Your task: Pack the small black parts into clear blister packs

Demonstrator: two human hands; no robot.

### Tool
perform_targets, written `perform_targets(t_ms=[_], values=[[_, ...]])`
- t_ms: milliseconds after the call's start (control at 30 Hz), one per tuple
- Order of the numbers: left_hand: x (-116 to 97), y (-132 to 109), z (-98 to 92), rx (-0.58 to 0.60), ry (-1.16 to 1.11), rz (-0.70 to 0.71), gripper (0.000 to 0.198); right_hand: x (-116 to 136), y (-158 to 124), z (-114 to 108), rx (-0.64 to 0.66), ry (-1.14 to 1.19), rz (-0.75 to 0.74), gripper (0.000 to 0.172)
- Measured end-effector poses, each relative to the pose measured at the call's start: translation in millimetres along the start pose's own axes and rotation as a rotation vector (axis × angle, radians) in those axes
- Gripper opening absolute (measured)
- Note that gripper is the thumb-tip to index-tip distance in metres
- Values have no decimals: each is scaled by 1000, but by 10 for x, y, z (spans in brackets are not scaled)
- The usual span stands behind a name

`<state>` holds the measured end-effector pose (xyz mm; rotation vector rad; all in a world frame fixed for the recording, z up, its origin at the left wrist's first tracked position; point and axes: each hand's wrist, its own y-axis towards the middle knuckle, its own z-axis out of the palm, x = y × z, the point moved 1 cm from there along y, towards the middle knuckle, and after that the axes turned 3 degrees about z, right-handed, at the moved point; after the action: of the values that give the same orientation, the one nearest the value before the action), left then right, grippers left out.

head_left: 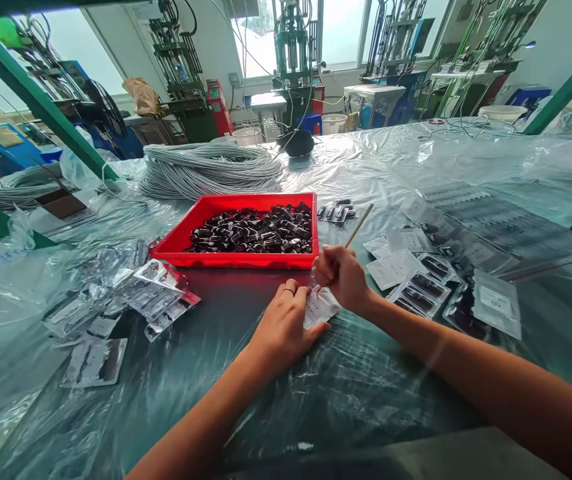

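My right hand (342, 275) is closed around a thin wooden stick (359, 227), whose tip points down onto a small clear plastic bag (322, 308) lying on the table. My left hand (282, 328), a ring on one finger, presses on the left part of that bag with its fingers curled down. Just beyond both hands stands a red tray (206, 212) filled with several small black parts (256, 232).
Filled clear bags (436, 280) lie to the right, empty bags (136, 293) to the left. A few black parts (337, 211) sit beside the tray. Coils of grey cable (211, 170) lie behind it. Plastic sheeting (366, 387) covers the table. Machines stand by the windows.
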<state>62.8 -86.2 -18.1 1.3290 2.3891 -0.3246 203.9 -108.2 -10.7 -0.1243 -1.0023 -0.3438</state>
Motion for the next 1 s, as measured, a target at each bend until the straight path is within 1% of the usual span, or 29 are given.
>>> perform_targets(t_ms=[67,167,300,333,433,500,567,633,667,700,733,800,833,933,1000], values=[[-12,6,5,12,-11,-11,56,-62,43,26,-3,-7,-27,40],[-18,17,-8,3,-25,-16,48,-132,76,68,3,-76,-9,40],[-17,0,-13,-34,-3,-14,38,-109,-18,84,43,-189,50,39],[-17,-8,-6,-37,1,-8,38,-82,-62,78,79,-215,87,39],[-14,-17,31,-37,6,23,39,22,-180,46,246,-329,240,42],[3,-6,47,-57,15,71,38,107,-202,14,305,-379,293,42],[38,11,34,-99,9,126,40,205,-168,-18,266,-355,262,33],[86,24,-11,-135,6,166,51,303,-111,-43,206,-287,182,17],[109,26,-41,-140,17,169,57,345,-86,-51,183,-245,134,17],[126,26,-69,-130,39,163,60,375,-67,-55,165,-200,92,21],[136,24,-92,-106,65,150,59,390,-56,-56,148,-148,59,22],[129,17,-113,-52,101,109,51,365,-53,-44,114,-44,35,15],[113,15,-109,-36,104,91,48,325,-57,-31,100,-10,39,18],[40,17,-56,-36,66,69,48,143,-67,34,51,-4,63,39],[2,21,-11,-47,33,68,46,28,-65,81,14,-56,54,43]])
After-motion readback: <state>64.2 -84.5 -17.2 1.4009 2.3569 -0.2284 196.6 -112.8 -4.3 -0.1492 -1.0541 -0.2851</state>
